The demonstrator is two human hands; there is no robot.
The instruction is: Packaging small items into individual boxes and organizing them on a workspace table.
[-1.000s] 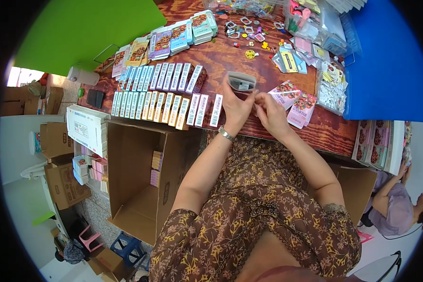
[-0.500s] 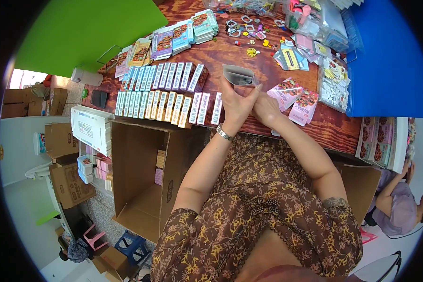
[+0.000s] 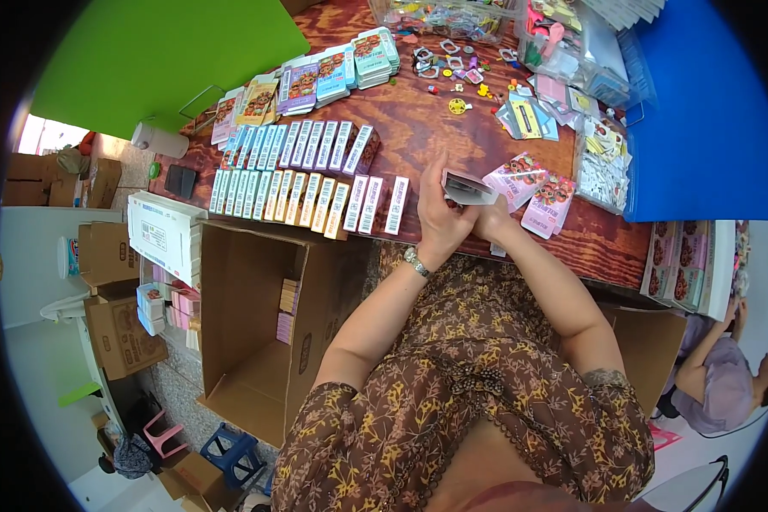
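My left hand (image 3: 439, 218) grips a small carton (image 3: 468, 189) with its mouth facing up, the grey inside showing. My right hand (image 3: 491, 220) is closed at the carton's right lower side; its fingertips are partly hidden behind the carton. Just right of my hands lie pink flat cartons (image 3: 548, 206), some overlapping. To the left stand filled-out boxes on edge in two rows: purple ones (image 3: 322, 143) and blue ones behind, yellow ones (image 3: 299, 198) and green ones in front. A few pink-edged boxes (image 3: 371, 205) stand at the row's right end, nearest my left hand.
Stacks of flat cartons (image 3: 333, 72) lie at the back left. Small trinkets (image 3: 459, 106), cards (image 3: 527, 117) and clear bins (image 3: 604, 166) fill the back right. A large open cardboard box (image 3: 252, 375) stands below the table's left front edge. Another person (image 3: 717, 384) sits at far right.
Both hands have shifted slightly right and down with the carton, which has turned and tilted to the right. My left fingers now extend further up behind it.
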